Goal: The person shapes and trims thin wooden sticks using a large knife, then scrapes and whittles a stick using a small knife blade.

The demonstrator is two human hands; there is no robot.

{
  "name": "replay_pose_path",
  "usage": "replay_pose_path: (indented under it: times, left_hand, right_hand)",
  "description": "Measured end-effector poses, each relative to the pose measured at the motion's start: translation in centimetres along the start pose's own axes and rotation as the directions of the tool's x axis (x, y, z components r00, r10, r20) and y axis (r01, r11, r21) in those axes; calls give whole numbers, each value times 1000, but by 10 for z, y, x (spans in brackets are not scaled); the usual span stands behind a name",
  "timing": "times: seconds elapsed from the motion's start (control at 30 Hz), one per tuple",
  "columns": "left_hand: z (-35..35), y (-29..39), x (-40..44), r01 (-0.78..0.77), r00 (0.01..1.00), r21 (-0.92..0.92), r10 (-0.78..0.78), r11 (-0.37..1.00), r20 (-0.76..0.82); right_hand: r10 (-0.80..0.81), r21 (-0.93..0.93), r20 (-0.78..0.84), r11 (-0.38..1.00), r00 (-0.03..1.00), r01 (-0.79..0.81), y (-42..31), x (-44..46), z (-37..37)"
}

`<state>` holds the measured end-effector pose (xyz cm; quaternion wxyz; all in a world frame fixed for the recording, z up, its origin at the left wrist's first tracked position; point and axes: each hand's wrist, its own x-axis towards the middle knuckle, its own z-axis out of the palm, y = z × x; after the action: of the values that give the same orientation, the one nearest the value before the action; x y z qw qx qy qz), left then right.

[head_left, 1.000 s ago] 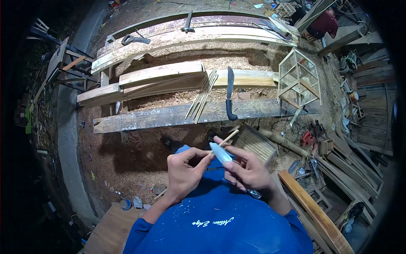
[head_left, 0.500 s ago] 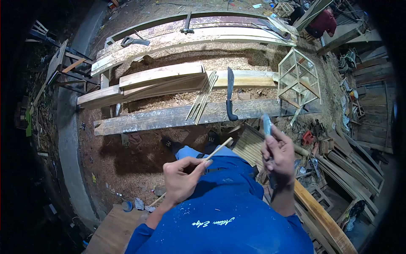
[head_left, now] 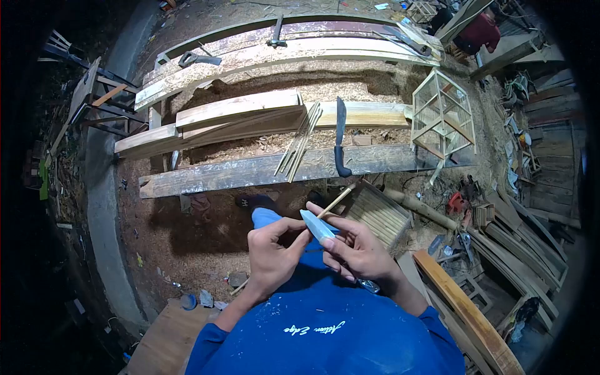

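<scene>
My left hand (head_left: 273, 250) pinches a thin bamboo stick (head_left: 337, 199), which slants up to the right, its tail showing below the wrist. In my right hand (head_left: 359, 248) is a knife (head_left: 317, 226) with a pale, pointed blade. The blade lies across the stick just right of my left fingertips, and the fingers of my right hand reach behind the stick. Beyond the hands, a bundle of thin sticks (head_left: 299, 142) and a machete (head_left: 340, 134) with a black handle rest across the planks.
A small slatted wooden cage (head_left: 442, 115) stands at the right end of the grey plank (head_left: 237, 176). Farther back lie a hammer (head_left: 277, 34) and a handsaw (head_left: 199, 60). A slatted panel (head_left: 378, 215) is near my right hand. Another person (head_left: 480, 32) is at the upper right.
Half a second ago my right hand held the knife raised away to the right. It has come back down and left, and the blade is on the stick again.
</scene>
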<state>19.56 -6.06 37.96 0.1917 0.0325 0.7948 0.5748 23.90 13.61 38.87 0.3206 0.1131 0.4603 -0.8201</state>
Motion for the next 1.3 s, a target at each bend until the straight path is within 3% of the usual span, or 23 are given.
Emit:
replay_pose_path:
  times: [0.17,0.27,0.37,0.5,0.57,0.6,0.7,0.73,0.8,0.97,1.07,1.13,1.17,1.2,1.23,1.3]
  left_hand:
    - [-11,4,1,-52,999,-11,52,999,0]
    - [-19,6,-1,-66,998,-15,66,998,0]
    - [-24,2,-6,-54,998,-32,53,998,-15]
    - [-30,4,-3,-4,999,19,5,1000,-37]
    - [-26,-1,2,-37,999,-71,34,997,-41]
    - [-28,5,2,43,999,-83,-45,996,-23]
    - [-31,5,4,63,998,-80,-64,995,-10]
    - [-31,2,5,66,998,-82,-67,994,-12]
    - [-30,-3,5,-94,995,-61,92,994,-24]
    - [-29,6,4,-85,996,-74,86,994,12]
    - [-27,3,5,-85,996,-73,86,994,23]
    - [-29,3,0,-84,996,-76,86,994,23]
    - [-33,5,-4,-43,999,-86,45,995,30]
    - [-36,6,-6,-2,999,-94,6,996,39]
    - [-38,5,-4,-5,999,-90,9,996,42]
    - [-40,0,-7,17,1000,-93,-18,996,-11]
  right_hand:
    - [-40,9,2,999,999,39,-4,6,6]
    - [-60,-42,-155,998,986,54,-13,2,7]
    - [-263,-101,-356,965,897,243,-17,-3,-25]
    - [-245,-141,-223,966,944,217,-33,-10,-9]
    - [-156,-129,-128,982,980,139,-31,-3,5]
    - [-84,-68,-60,995,995,80,-29,3,8]
    - [-27,-41,36,999,999,28,-12,15,15]
    - [-32,-40,55,999,998,35,-8,16,15]
    - [-20,-37,48,999,999,22,-11,14,16]
    - [-20,-19,21,1000,1000,20,-10,7,15]
    - [1,-17,-22,1000,1000,-2,-11,3,16]
    - [-41,-98,-166,995,985,25,-3,1,12]
    - [-195,-215,-363,969,911,122,-10,-3,7]
    - [-394,-199,-434,919,811,340,-18,-5,-8]
    - [-398,-130,-500,912,769,388,-23,-14,-22]
    - [-374,-152,-410,927,832,342,-27,-23,-30]
